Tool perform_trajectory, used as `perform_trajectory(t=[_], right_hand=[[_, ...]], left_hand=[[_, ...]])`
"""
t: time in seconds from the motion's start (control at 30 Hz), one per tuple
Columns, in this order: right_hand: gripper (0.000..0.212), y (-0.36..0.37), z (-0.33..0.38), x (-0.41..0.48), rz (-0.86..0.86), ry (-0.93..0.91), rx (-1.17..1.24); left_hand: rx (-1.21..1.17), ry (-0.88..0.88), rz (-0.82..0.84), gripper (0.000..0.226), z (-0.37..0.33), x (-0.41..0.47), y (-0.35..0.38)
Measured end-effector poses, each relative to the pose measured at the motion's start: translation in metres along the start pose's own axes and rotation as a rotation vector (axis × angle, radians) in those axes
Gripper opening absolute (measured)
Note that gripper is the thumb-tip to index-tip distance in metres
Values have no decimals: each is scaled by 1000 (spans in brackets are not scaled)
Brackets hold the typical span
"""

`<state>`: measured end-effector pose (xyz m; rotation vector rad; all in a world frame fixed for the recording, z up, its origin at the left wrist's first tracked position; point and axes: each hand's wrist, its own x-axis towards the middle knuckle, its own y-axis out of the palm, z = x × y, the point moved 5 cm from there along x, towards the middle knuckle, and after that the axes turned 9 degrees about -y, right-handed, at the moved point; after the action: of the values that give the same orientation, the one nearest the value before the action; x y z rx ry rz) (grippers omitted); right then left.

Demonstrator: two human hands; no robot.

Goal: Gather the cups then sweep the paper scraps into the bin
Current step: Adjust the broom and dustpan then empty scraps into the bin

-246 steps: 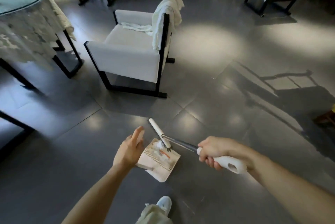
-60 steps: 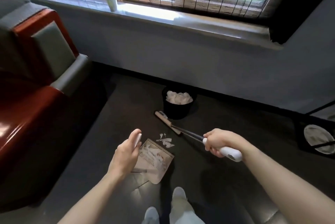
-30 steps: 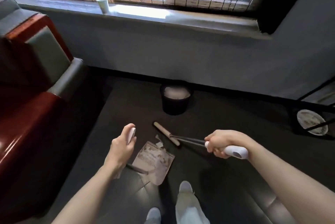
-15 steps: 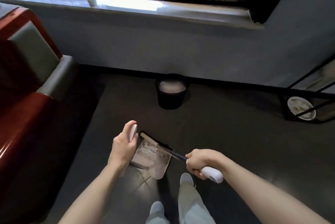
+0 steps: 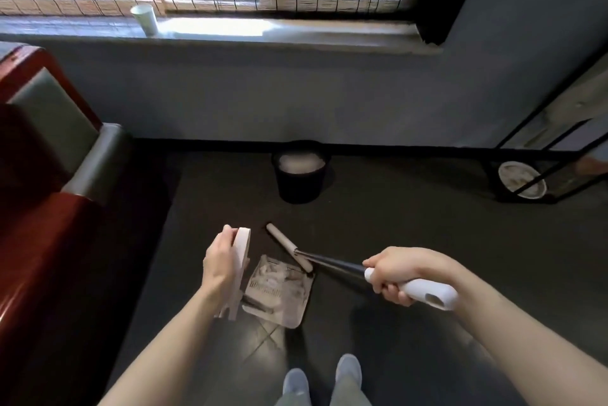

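Note:
My left hand (image 5: 221,262) grips the upright white handle (image 5: 241,269) of a dustpan (image 5: 279,293), whose tray holds white paper scraps. My right hand (image 5: 396,272) grips the white grip of a broom (image 5: 335,265); its pale head (image 5: 289,247) lies at the far edge of the dustpan. A black bin (image 5: 299,175) filled with white paper stands against the wall, a short way beyond the broom head. One white paper cup (image 5: 144,19) stands on the windowsill at the upper left.
A red and grey sofa (image 5: 49,175) fills the left side. A black metal-framed stand (image 5: 543,168) with a round white dish (image 5: 521,180) under it is at the right. My two shoes (image 5: 324,381) show at the bottom, on dark floor.
I turned from the white armchair area to the window corner with the bin. In the last half second the right hand moved rightward, swinging the broom head to the pan's far right edge.

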<state>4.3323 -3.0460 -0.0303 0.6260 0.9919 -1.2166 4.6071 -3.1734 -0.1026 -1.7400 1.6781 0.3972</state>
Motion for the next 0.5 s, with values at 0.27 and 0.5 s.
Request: perform_trajectory(t=[0.27,0.5], right_hand=[[43,-11,-10,16,-65,-4,132],[43,-24,-19,19,-49,38,161]], left_hand=[[206,-821,372,26,38,-6,7],[-39,-832,417,38,44,-14,25]])
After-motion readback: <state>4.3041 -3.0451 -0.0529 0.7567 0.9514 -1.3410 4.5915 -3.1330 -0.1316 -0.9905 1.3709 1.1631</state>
